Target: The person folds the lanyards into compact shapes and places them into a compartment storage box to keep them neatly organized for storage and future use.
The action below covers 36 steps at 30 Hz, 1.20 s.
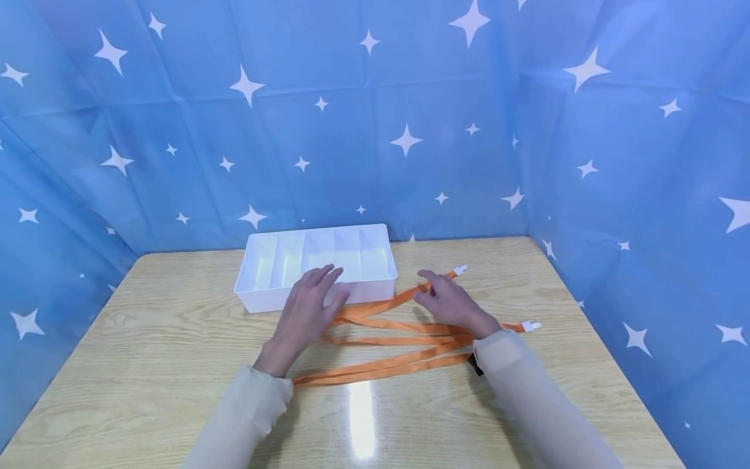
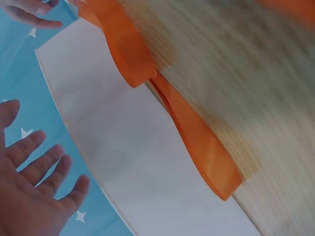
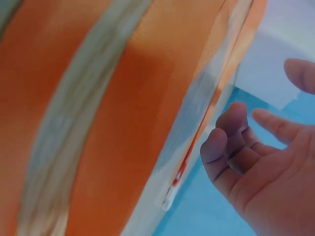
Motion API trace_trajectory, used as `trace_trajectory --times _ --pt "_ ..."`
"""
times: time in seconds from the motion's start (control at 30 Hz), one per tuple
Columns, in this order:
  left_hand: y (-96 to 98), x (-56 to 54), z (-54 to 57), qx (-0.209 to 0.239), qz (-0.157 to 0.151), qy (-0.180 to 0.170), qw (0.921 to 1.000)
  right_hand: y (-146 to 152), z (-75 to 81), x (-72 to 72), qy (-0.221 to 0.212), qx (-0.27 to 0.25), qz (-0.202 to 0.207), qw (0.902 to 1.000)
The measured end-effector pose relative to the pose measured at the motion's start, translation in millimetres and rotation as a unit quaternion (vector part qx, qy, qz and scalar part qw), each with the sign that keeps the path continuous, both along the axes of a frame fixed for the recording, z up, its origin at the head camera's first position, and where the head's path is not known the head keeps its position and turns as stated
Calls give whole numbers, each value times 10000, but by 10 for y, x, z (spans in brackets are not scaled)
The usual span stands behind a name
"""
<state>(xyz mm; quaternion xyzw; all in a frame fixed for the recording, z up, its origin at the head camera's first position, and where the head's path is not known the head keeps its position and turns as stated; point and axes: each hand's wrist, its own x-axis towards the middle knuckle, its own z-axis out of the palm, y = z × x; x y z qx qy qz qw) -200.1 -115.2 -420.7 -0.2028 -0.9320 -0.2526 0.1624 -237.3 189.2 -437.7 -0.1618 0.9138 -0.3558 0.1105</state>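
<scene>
Orange lanyards [image 1: 383, 371] lie spread across the table in long flat straps, with white clips [image 1: 531, 326] at their right ends. One strap runs up toward another white clip [image 1: 461, 269] near the back. My left hand [image 1: 307, 306] hovers by the front wall of a white divided box [image 1: 372, 290], fingers apart and holding nothing. In the left wrist view, two orange loops [image 2: 211, 157] lie along the box's side, away from that hand. Over the upper straps is my right hand [image 1: 450, 305], its fingers loosely bent and nothing in them, as the right wrist view also shows.
The box, with several compartments, stands toward the back of the wood-grain table [image 1: 146, 352]. A blue curtain [image 1: 328, 130] with white stars hangs directly behind the table and along its sides. A bright reflection lies on the tabletop at the front.
</scene>
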Motion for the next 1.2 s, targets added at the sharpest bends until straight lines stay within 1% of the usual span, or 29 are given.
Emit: trace_trajectory --times 0.17,0.27,0.3,0.37,0.43,0.53,0.63,0.8,0.97,1.1,1.2 --pt "23 22 -54 113 -528 417 9977 -40 -34 -6 -3 -10 -1 10000" --pt "43 15 -83 135 -777 635 9949 -53 -44 -6 -27 -19 26 10000" --pt "52 12 -90 143 -842 652 9942 -58 -47 -6 -31 -12 46 10000" --pt "69 8 -105 215 -958 557 9936 -74 -49 -8 -47 -43 85 9999" --pt "87 3 -123 311 -1043 319 9936 -94 -52 -12 -69 -108 143 9998" --pt "110 -4 -166 377 -1032 -86 9939 -121 -53 -14 -163 -218 218 9994" --pt "131 -17 -209 296 -940 -341 9945 -135 -57 -11 -241 -277 275 9989" --pt "164 -42 -245 121 -825 -623 9946 -150 -78 -9 -254 -277 329 9988" --pt "178 -80 -244 -99 -839 -879 9925 -171 -72 -5 -303 -377 455 9978" --pt "165 -116 -243 -267 -814 -1160 9896 -188 -78 -17 -381 -527 531 9965" --pt "155 -146 -245 -328 -798 -1313 9876 -202 -89 -22 -417 -594 577 9957"
